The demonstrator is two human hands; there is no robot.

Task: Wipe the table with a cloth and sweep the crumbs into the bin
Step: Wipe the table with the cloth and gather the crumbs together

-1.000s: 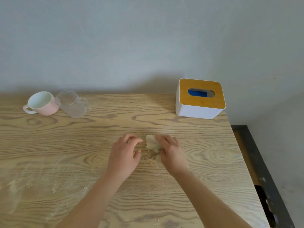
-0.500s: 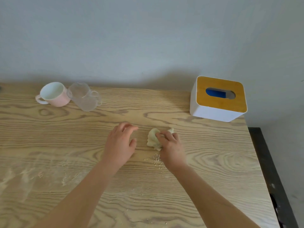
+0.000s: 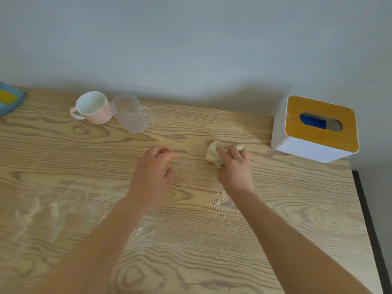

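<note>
The small pale cloth (image 3: 212, 154) sits bunched into a wad under the right hand (image 3: 234, 166). The fingers (image 3: 228, 152) are curled down over its top and hold it against the wooden table (image 3: 297, 209), and most of the wad bulges out past the fingertips on the thumb side. It looks soft, limp and nearly weightless, the sort of thing that folds wherever it is pushed. I'd take it just as it is held here, from above with the fingers spread over the crown, so the palm can press it flat and its lower edge can drag along the wood. A pinched corner would only trail behind. The left hand (image 3: 151, 172) lies apart from the cloth with its fingers loosely bent and nothing in them. I can't tell whether the tips touch the wood. The crumbs (image 3: 220, 205) are scattered behind the right wrist, on the person's side of the fingers, with fainter dusty streaks running behind and outside the left hand. They are light and dry, so a quick swipe would probably fling them about rather than gather them. Beyond the right knuckles stands a tissue box (image 3: 316, 128). I can't see a bin.
</note>
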